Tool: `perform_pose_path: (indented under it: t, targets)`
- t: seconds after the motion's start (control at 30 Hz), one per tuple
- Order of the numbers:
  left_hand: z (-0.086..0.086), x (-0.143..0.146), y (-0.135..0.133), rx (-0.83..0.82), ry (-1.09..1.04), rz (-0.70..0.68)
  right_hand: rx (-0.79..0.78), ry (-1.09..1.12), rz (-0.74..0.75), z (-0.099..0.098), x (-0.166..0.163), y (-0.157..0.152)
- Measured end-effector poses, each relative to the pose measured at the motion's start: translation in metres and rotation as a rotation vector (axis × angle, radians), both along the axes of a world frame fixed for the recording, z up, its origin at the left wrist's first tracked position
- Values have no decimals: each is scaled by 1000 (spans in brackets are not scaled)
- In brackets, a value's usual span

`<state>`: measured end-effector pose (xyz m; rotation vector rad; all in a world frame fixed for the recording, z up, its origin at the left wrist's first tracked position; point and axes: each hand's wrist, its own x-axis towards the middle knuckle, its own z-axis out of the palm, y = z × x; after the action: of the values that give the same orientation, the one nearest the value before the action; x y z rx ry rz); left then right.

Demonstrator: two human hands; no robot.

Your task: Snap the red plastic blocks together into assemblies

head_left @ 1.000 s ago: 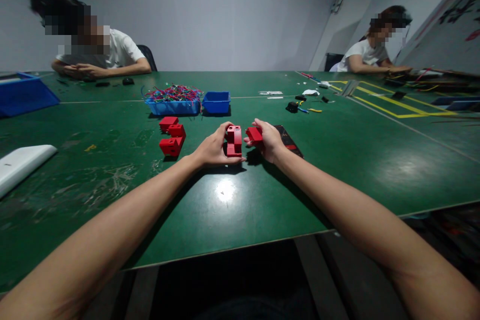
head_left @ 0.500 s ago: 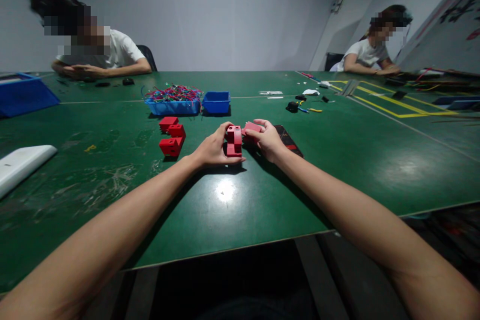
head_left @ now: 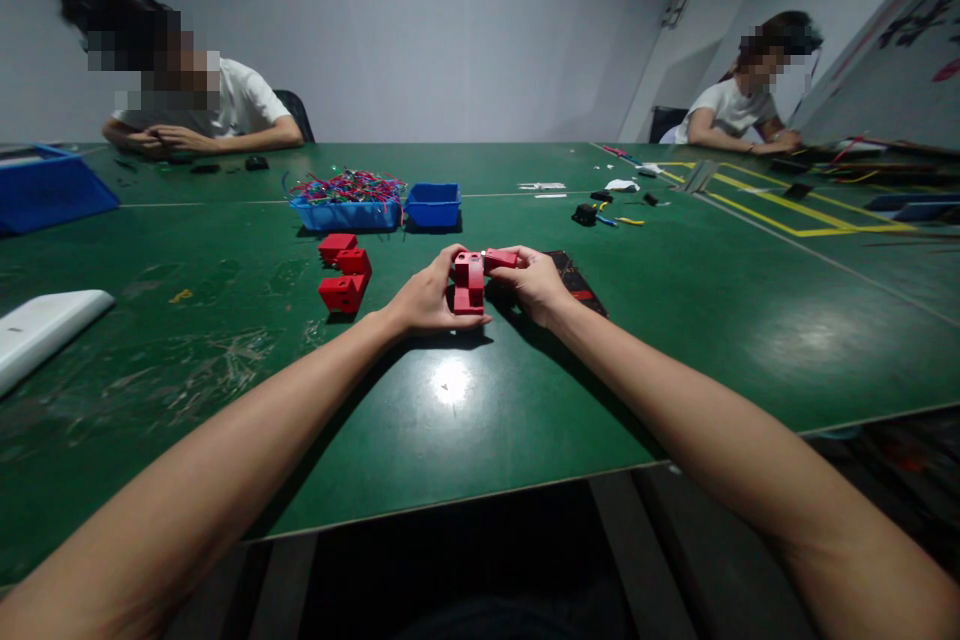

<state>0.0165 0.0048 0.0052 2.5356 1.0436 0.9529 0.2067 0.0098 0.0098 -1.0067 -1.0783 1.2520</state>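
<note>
My left hand (head_left: pixel 424 298) grips a red plastic block (head_left: pixel 469 283) that stands upright on the green table (head_left: pixel 675 320). My right hand (head_left: pixel 536 282) pinches a smaller red piece (head_left: pixel 501 259) and holds it against the top right of that block. Both hands are closed on their parts near the middle of the table. Three more red blocks (head_left: pixel 345 275) lie in a cluster to the left of my left hand.
Behind the hands stand a blue tray of coloured wires (head_left: pixel 346 200) and a small blue bin (head_left: pixel 433 204). A dark flat device (head_left: pixel 577 280) lies beside my right hand. A white object (head_left: pixel 41 330) and a blue bin (head_left: pixel 45 188) sit at the left. Two people work at the far side.
My right hand has carried the small red piece leftward and turned it until it meets the top of the block. My left hand has kept the block still.
</note>
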Motion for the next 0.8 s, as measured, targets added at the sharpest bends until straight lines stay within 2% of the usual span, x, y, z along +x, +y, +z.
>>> perform_pose_path:
  t: [0.3, 0.63, 0.8]
  targets:
    - [1, 0, -1, -4, 10, 4, 6, -36, -34, 6, -1, -3]
    - [1, 0, -1, -8, 7, 10, 25, -45, -36, 3, -1, -1]
    - [2, 1, -1, -13, 5, 7, 99, -102, -33, -1, -1, 1]
